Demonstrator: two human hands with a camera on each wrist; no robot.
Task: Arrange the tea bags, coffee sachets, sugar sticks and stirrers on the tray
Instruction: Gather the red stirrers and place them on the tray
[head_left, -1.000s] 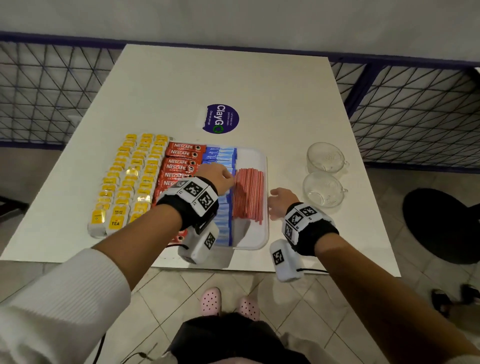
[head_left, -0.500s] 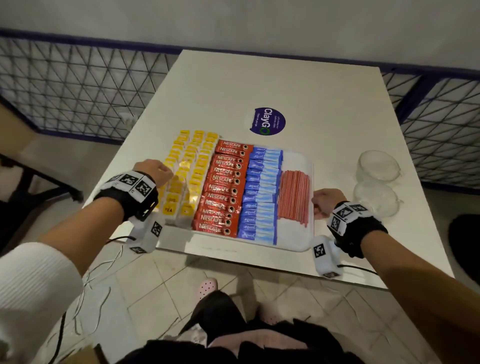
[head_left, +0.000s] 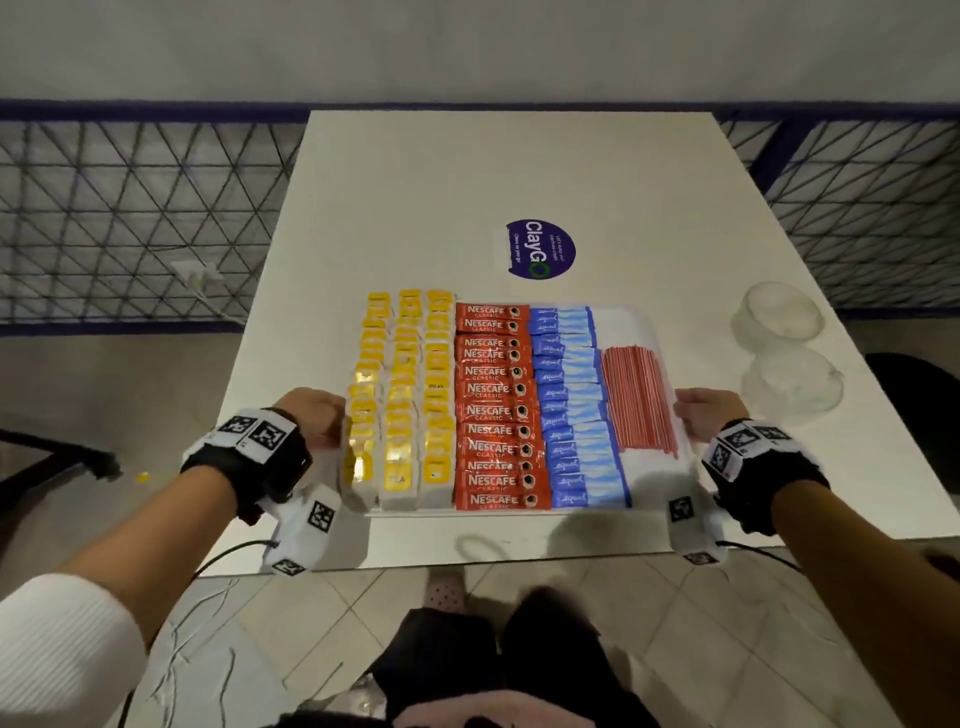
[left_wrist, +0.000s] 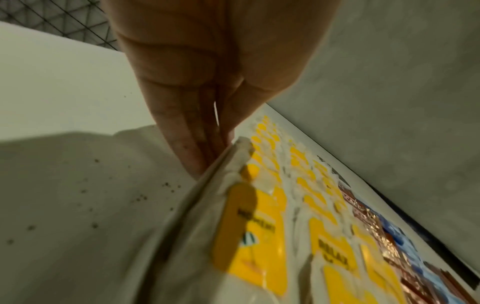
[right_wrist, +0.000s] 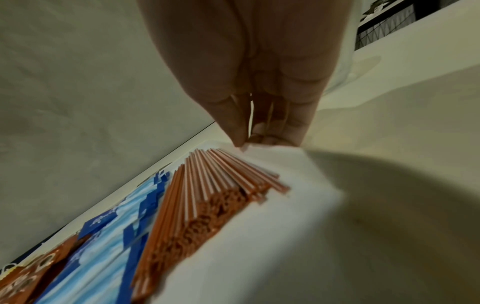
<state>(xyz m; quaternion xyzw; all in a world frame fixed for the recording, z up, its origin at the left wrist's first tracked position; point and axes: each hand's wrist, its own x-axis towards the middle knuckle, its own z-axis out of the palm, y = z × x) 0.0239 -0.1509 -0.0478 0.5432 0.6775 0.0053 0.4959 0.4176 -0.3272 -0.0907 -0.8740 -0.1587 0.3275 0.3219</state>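
Observation:
A white tray (head_left: 626, 323) lies near the table's front edge. It carries rows of yellow tea bags (head_left: 400, 405), red coffee sachets (head_left: 493, 410), blue sugar sticks (head_left: 571, 410) and a bundle of red stirrers (head_left: 639, 400). My left hand (head_left: 317, 415) pinches the tray's left rim (left_wrist: 215, 174), thumb above and fingers (left_wrist: 187, 133) below. My right hand (head_left: 701, 415) pinches the right rim (right_wrist: 272, 236) just beside the stirrers (right_wrist: 215, 195). A shadow spreads under the tray on both sides.
Two clear glass cups (head_left: 779, 317) (head_left: 792, 384) stand just right of the tray, close to my right hand. A purple sticker (head_left: 540, 249) lies behind the tray. A metal mesh railing (head_left: 130, 218) flanks the white table (head_left: 467, 171).
My left hand left the sugar sticks, swung over to the tray's left side and took its rim. My right hand stayed at the right rim.

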